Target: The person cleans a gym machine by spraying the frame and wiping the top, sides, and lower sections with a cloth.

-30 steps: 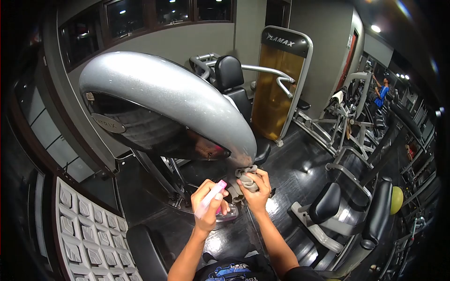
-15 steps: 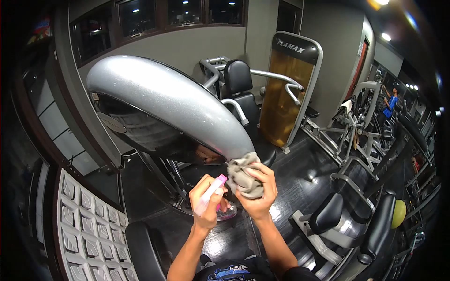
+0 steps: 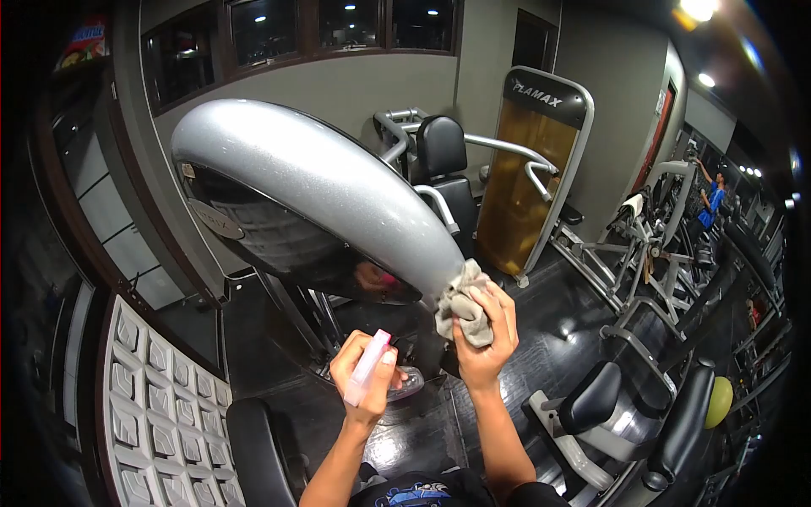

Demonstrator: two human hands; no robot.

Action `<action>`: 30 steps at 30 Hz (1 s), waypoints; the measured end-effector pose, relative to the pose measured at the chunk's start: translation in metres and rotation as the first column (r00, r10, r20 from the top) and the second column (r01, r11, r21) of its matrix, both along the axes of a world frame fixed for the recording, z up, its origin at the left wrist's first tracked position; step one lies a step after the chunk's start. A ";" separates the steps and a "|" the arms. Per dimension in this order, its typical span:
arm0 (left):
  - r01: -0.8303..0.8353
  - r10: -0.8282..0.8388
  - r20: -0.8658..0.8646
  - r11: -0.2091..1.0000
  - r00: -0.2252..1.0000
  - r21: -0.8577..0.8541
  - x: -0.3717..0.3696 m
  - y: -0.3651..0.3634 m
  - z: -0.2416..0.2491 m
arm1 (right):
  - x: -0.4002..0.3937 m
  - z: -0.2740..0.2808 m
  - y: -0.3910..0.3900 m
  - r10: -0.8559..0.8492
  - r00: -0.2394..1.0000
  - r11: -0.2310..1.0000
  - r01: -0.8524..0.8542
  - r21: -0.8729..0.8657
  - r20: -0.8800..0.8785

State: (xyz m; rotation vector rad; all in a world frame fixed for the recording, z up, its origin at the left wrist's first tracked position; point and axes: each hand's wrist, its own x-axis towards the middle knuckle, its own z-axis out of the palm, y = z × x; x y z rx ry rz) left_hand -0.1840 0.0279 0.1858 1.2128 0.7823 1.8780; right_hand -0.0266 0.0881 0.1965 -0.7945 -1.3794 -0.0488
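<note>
In the head view, a crumpled grey-beige cloth (image 3: 465, 308) is bunched in my right hand (image 3: 488, 351), pressed to the lower end of a curved silver machine housing (image 3: 312, 173). My left hand (image 3: 361, 380) is wrapped round a spray bottle with a pink trigger head (image 3: 369, 365). Its clear body shows below my fingers. The bottle is held apart from the housing, lower and left of the cloth. A glossy black panel (image 3: 287, 245) fills the housing's underside and carries an oval badge (image 3: 214, 219).
Behind stands a machine with a black seat back (image 3: 442, 145) and an amber weight-stack cover (image 3: 525, 182). To the right are a padded bench (image 3: 591, 395) and a yellow-green ball (image 3: 718, 402). A white patterned panel (image 3: 160, 406) stands at lower left. A person in blue (image 3: 716, 198) is far right.
My right hand and the cloth have shifted slightly right along the housing's end. My left hand with the spray bottle has moved a little down and left, farther from the cloth. The view has tilted slightly.
</note>
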 end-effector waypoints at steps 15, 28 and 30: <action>0.090 -0.086 -0.096 0.995 0.992 0.038 -0.007 0.004 -0.006 | -0.008 -0.012 -0.008 -0.129 0.913 0.986 0.078 0.144 0.387; 0.131 -0.131 -0.001 0.989 0.991 0.068 -0.024 0.006 0.011 | -0.001 0.001 0.002 -0.215 0.927 0.954 0.133 0.268 0.308; 0.119 -0.120 0.006 0.990 0.993 0.069 -0.027 0.006 0.014 | -0.009 0.025 0.003 -0.186 0.964 0.963 0.140 0.231 0.189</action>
